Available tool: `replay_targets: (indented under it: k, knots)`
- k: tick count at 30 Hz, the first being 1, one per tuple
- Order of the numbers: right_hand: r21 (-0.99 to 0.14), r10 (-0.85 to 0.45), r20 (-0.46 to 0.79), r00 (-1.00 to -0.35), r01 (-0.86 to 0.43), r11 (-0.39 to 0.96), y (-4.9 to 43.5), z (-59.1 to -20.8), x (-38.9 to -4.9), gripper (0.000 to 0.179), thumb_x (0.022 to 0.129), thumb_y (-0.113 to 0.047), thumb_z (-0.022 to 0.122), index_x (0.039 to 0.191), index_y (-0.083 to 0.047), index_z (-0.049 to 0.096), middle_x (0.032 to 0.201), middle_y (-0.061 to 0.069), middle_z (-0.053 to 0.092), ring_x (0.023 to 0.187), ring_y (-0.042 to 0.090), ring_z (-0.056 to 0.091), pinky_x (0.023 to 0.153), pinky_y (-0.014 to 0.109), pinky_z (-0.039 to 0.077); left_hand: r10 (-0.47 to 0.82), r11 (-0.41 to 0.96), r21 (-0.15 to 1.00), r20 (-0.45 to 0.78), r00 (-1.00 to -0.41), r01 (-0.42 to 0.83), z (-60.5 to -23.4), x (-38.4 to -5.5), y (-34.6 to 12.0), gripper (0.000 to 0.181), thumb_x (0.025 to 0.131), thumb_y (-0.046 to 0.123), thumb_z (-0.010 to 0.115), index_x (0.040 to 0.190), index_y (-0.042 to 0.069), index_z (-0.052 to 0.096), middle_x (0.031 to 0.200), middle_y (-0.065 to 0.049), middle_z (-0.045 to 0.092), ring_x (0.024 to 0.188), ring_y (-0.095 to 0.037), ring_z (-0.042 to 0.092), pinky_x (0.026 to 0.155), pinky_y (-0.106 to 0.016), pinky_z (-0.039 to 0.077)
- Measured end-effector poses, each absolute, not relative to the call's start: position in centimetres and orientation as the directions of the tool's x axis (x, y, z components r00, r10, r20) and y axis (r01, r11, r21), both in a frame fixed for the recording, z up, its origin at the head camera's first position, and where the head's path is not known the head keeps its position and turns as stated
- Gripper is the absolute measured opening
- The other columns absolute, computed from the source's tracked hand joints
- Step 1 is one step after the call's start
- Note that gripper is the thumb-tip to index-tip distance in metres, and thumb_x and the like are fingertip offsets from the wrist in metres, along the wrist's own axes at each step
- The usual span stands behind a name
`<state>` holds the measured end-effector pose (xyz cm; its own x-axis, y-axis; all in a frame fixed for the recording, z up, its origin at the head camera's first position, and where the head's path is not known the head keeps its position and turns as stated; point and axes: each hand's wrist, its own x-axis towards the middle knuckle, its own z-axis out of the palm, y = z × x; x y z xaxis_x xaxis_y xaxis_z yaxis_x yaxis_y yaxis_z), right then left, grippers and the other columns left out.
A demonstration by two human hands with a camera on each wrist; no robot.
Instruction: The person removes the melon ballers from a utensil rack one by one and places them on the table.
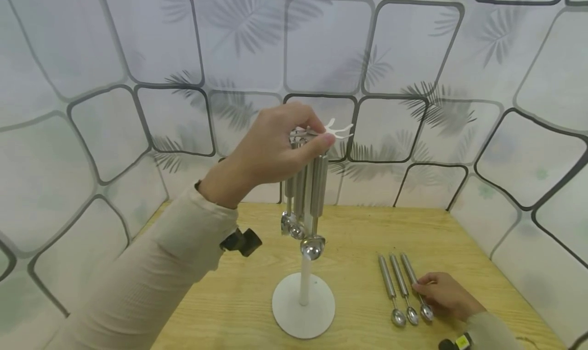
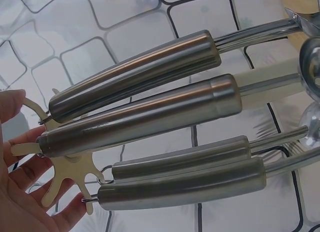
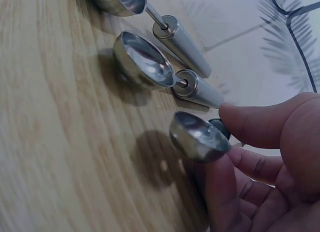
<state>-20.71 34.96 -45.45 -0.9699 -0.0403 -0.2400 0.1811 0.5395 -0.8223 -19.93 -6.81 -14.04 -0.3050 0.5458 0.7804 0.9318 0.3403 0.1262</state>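
Note:
My left hand is at the top of a white utensil stand, with thumb and fingers curled round its branching hook top. Below that hand, several metal scoops hang from the hooks, handles up and bowls down. In the left wrist view their steel handles cross in front of the fingers. Over at the right, my right hand pinches the handle of the rightmost of three small scoops on the table. That scoop's bowl shows close to the fingertips, above its shadow.
The other two scoops, one on the left and one in the middle, lie side by side on the wooden table, bowls toward me. A patterned cloth closes off the back and both sides.

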Motion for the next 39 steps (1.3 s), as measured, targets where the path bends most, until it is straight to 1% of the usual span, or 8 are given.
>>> replay_targets:
  k: [6,18,21,24,27,31,35,39]
  knots:
    - [-0.811,-0.033,-0.234,-0.972,0.176,0.558,34.9,-45.7,-20.8,0.037,0.09,-0.018,0.068,0.107,0.012,0.055,0.091,0.012,0.059,0.077,0.022,0.057,0.065,0.034,0.052,0.553,0.349,0.139,0.768,-0.323,0.927,-13.9,-19.9,-6.7,0.017,0.09,0.022,0.062,0.087,0.006,0.067,0.091,-0.005,0.068,0.089,-0.018,0.062,0.083,-0.033,0.047]
    - [-0.798,-0.016,-0.235,-0.972,0.184,0.573,34.4,-44.9,-20.5,0.038,0.089,-0.014,0.068,0.109,0.014,0.053,0.087,0.012,0.061,0.073,0.021,0.059,0.063,0.033,0.054,0.576,0.405,0.167,0.717,-0.392,0.899,-13.3,-19.6,-6.7,0.02,0.092,0.025,0.061,0.089,0.006,0.068,0.096,-0.005,0.068,0.094,-0.02,0.061,0.087,-0.034,0.046]
    - [-0.779,-0.011,-0.23,-0.973,0.177,0.602,34.3,-44.6,-20.6,0.037,0.09,-0.015,0.067,0.109,0.014,0.054,0.084,0.011,0.061,0.071,0.021,0.06,0.062,0.034,0.054,0.58,0.415,0.179,0.703,-0.411,0.892,-13.2,-19.5,-6.8,0.02,0.092,0.025,0.061,0.09,0.006,0.068,0.099,-0.006,0.068,0.096,-0.021,0.062,0.088,-0.034,0.046]
    - [-0.772,0.013,-0.216,-0.976,0.179,0.609,34.3,-44.0,-21.0,0.037,0.093,-0.017,0.063,0.113,0.013,0.053,0.087,0.012,0.061,0.073,0.021,0.061,0.064,0.035,0.054,0.585,0.424,0.191,0.688,-0.429,0.885,-13.0,-19.5,-6.9,0.021,0.093,0.025,0.061,0.092,0.006,0.069,0.102,-0.007,0.069,0.098,-0.021,0.062,0.09,-0.034,0.046]
    - [-0.811,0.011,-0.183,-0.983,0.157,0.564,34.0,-42.8,-21.5,0.042,0.098,-0.021,0.057,0.121,0.013,0.049,0.098,0.016,0.062,0.079,0.022,0.063,0.068,0.036,0.055,0.586,0.431,0.191,0.683,-0.435,0.882,-12.8,-19.4,-6.9,0.021,0.093,0.025,0.062,0.092,0.006,0.069,0.103,-0.007,0.069,0.099,-0.021,0.062,0.09,-0.034,0.046]
    - [-0.885,-0.041,-0.105,-0.994,0.074,0.46,33.0,-40.8,-22.0,0.045,0.102,-0.023,0.05,0.128,0.013,0.042,0.108,0.02,0.059,0.087,0.024,0.064,0.073,0.036,0.055,0.583,0.435,0.185,0.688,-0.432,0.881,-12.6,-19.5,-7.0,0.021,0.092,0.025,0.062,0.091,0.006,0.068,0.101,-0.006,0.068,0.098,-0.021,0.062,0.089,-0.034,0.046]
    - [-0.937,-0.086,-0.023,-0.996,-0.009,0.348,31.4,-38.5,-21.9,0.042,0.104,-0.022,0.046,0.129,0.012,0.042,0.104,0.015,0.058,0.088,0.023,0.065,0.074,0.034,0.055,0.582,0.424,0.175,0.699,-0.415,0.889,-12.6,-19.6,-6.9,0.021,0.092,0.025,0.062,0.09,0.005,0.068,0.099,-0.006,0.068,0.097,-0.021,0.062,0.089,-0.033,0.046]
    - [-0.979,-0.148,0.025,-0.989,-0.054,0.197,29.8,-36.6,-21.8,0.033,0.104,-0.025,0.045,0.121,0.002,0.05,0.097,0.006,0.059,0.084,0.019,0.064,0.072,0.033,0.055,0.582,0.414,0.18,0.701,-0.412,0.892,-12.7,-19.7,-6.8,0.021,0.092,0.025,0.062,0.089,0.005,0.067,0.097,-0.006,0.068,0.095,-0.02,0.061,0.088,-0.032,0.046]
